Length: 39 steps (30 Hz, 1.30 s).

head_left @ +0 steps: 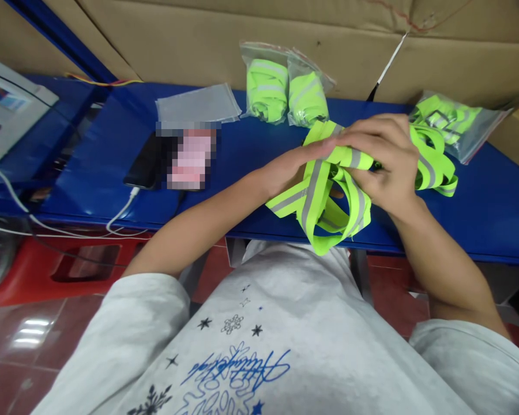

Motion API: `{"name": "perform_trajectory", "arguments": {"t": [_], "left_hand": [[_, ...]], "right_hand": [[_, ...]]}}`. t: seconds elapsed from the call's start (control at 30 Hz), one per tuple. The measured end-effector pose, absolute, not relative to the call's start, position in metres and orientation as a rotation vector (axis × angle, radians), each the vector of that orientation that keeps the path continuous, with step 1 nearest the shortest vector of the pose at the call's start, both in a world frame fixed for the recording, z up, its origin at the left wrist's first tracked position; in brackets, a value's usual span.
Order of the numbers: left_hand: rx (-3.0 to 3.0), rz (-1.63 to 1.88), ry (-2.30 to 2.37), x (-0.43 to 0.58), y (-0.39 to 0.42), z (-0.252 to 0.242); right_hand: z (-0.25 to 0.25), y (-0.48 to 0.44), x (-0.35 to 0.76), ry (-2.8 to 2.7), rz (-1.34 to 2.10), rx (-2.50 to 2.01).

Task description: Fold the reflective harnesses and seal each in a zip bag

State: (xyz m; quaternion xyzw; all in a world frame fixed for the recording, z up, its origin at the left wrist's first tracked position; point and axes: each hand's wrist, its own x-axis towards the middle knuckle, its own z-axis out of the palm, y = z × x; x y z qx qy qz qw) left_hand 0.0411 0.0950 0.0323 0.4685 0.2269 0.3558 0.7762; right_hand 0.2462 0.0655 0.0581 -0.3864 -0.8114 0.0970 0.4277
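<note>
Both of my hands grip a bright yellow-green reflective strap (315, 190) with a grey stripe, held above the front part of the blue table. My left hand (292, 164) is closed on its left side, the thumb lying along the top and the other fingers mostly hidden behind the loops. From the right, my right hand (387, 155) curls its fingers over a folded part of the strap. Loose loops hang below the hands toward my shirt. More of the same strap material (432, 161) lies just right of my right hand; whether it joins the held piece I cannot tell.
Two clear bags with rolled straps (266, 89) stand at the back, and another bagged strap (452, 118) lies at the right. Flat plastic bags (199, 105) rest at the back left. A black phone (149, 161) with a white cable sits beside a blurred-out object (191, 158).
</note>
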Motion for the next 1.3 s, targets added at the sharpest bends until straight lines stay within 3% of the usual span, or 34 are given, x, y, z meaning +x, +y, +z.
{"name": "perform_trajectory", "arguments": {"t": [0.2, 0.4, 0.77, 0.97, 1.3], "left_hand": [[0.956, 0.735, 0.475, 0.036, 0.099, 0.043], [1.037, 0.742, 0.535, 0.039, 0.09, 0.043], [0.681, 0.701, 0.547, 0.042, 0.081, 0.052], [0.764, 0.643, 0.494, 0.05, 0.077, 0.047], [0.818, 0.645, 0.373, 0.053, 0.082, 0.041]], "right_hand": [[0.056, 0.078, 0.256, -2.004, 0.645, -0.809], [0.047, 0.084, 0.255, -1.886, 0.829, -1.014], [0.029, 0.093, 0.241, -1.948, 0.457, -0.917], [0.036, 0.096, 0.255, -1.827, 0.904, -1.009], [0.051, 0.086, 0.246, -1.781, 0.137, -0.929]]}}
